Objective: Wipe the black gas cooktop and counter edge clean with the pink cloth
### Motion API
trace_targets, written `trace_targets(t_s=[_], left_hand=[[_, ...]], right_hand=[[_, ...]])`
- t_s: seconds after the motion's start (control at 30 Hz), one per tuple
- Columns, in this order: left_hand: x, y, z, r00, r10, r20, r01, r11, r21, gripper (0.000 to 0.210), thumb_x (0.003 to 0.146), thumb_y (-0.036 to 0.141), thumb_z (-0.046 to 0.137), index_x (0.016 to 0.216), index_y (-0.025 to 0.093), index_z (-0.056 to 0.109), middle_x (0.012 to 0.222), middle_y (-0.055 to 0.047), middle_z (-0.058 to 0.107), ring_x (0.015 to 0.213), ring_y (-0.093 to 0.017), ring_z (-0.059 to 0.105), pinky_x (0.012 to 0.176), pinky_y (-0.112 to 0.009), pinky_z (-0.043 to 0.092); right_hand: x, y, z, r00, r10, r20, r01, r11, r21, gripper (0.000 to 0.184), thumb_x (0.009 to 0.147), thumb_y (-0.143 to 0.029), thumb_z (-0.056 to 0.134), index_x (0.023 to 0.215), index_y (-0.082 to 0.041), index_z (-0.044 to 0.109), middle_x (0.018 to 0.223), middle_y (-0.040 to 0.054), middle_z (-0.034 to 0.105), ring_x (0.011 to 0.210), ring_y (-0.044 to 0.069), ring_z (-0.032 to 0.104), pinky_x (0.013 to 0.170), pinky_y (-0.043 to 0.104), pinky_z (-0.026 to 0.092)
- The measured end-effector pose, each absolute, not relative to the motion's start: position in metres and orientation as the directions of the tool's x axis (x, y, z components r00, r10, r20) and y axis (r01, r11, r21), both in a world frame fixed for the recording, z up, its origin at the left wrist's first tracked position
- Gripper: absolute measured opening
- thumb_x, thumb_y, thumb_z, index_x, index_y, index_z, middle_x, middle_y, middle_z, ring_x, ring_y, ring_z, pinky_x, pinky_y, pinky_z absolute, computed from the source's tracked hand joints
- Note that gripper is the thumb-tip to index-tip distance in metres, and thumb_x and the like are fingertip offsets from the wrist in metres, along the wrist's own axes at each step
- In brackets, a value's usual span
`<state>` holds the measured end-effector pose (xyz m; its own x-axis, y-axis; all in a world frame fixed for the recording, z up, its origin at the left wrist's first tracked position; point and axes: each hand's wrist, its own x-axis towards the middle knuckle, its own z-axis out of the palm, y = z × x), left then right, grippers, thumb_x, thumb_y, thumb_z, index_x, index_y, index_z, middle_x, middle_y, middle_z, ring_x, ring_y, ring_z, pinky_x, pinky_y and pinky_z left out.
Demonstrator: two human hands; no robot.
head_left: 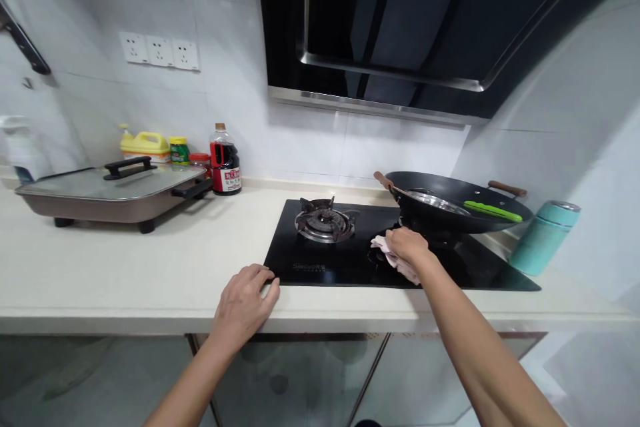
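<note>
1. Right hand [407, 243]: fingers curled closed around a pale pink cloth [403, 268], bunched on the gas cooktop [345, 267], right of its middle, near the front edge.
2. Left hand [245, 297]: fingers loosely spread, gripping nothing visible; rests on the counter [150, 273] at its front edge, fingertips at cooktop's front-left corner.
3. Step looks like wiping. Best done with cloth spread flatter under the fingers, even pressure, short strokes along the glass; left hand braces.
4. Watch the wok [450, 185] behind the right hand: its left wooden handle [384, 180] overhangs close, so lifting or reaching back could knock it.
5. Left burner [325, 221] could snag cloth; go around the pan support.
6. Open room: front strip of glass between both hands; counter left of cooktop, up to the electric griddle [100, 207].
7. Tight side: turquoise flask [545, 240] near counter's right end, by cooktop's right edge.
</note>
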<state>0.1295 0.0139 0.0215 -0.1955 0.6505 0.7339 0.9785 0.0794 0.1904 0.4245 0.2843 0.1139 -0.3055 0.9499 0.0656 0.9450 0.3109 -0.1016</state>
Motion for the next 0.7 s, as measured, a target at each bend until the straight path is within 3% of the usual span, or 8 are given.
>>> trace_targets(t_s=[0.13, 0.3, 0.43, 0.57, 0.7], left_hand=[[0.13, 0.014, 0.021, -0.196, 0.658, 0.727, 0.978, 0.076, 0.196, 0.02, 0.098, 0.034, 0.053, 0.093, 0.022, 0.068, 0.1, -0.006, 0.072, 0.092, -0.023, 0.067, 0.085, -0.039, 0.053], [0.128, 0.014, 0.021, -0.192, 0.665, 0.722, 0.979, 0.078, 0.189, 0.021, 0.099, 0.035, 0.051, 0.094, 0.022, 0.068, 0.101, -0.006, 0.072, 0.092, -0.023, 0.067, 0.083, -0.038, 0.053], [0.127, 0.014, 0.02, -0.181, 0.667, 0.723, 0.981, 0.075, 0.176, 0.021, 0.1, 0.034, 0.051, 0.096, 0.021, 0.067, 0.102, -0.006, 0.072, 0.093, -0.023, 0.067, 0.085, -0.039, 0.053], [0.125, 0.014, 0.02, -0.168, 0.666, 0.727, 0.984, 0.066, 0.166, 0.021, 0.1, 0.034, 0.051, 0.097, 0.022, 0.068, 0.104, -0.006, 0.072, 0.095, -0.022, 0.067, 0.087, -0.038, 0.052], [0.125, 0.014, 0.019, -0.17, 0.665, 0.727, 0.984, 0.073, 0.162, 0.022, 0.1, 0.034, 0.051, 0.096, 0.022, 0.068, 0.104, -0.006, 0.072, 0.093, -0.022, 0.067, 0.086, -0.038, 0.053]], right_hand=[[0.448, 0.273, 0.108, -0.366, 0.93, 0.037, 0.924, 0.368, -0.104, 0.055, 0.105, -0.05, 0.026, 0.113, -0.025, 0.075, 0.117, 0.0095, 0.071, 0.107, 0.027, 0.066, 0.085, 0.034, 0.047], [0.465, 0.244, 0.094, -0.401, 0.913, 0.076, 0.91, 0.407, -0.081, 0.047, 0.102, -0.049, 0.035, 0.118, -0.025, 0.071, 0.125, 0.0096, 0.067, 0.111, 0.028, 0.064, 0.089, 0.036, 0.044], [0.487, 0.233, 0.08, -0.474, 0.873, 0.111, 0.876, 0.48, -0.037, 0.041, 0.097, -0.051, 0.047, 0.129, -0.033, 0.066, 0.135, 0.0053, 0.06, 0.114, 0.026, 0.06, 0.088, 0.035, 0.043], [0.532, 0.257, 0.071, -0.382, 0.916, 0.122, 0.92, 0.389, -0.04, 0.041, 0.098, -0.046, 0.047, 0.134, -0.036, 0.063, 0.134, 0.0053, 0.059, 0.107, 0.026, 0.063, 0.085, 0.036, 0.043], [0.586, 0.297, 0.063, -0.213, 0.963, 0.163, 0.976, 0.217, -0.006, 0.044, 0.099, -0.043, 0.045, 0.138, -0.03, 0.061, 0.124, 0.0114, 0.061, 0.102, 0.029, 0.065, 0.087, 0.039, 0.045]])
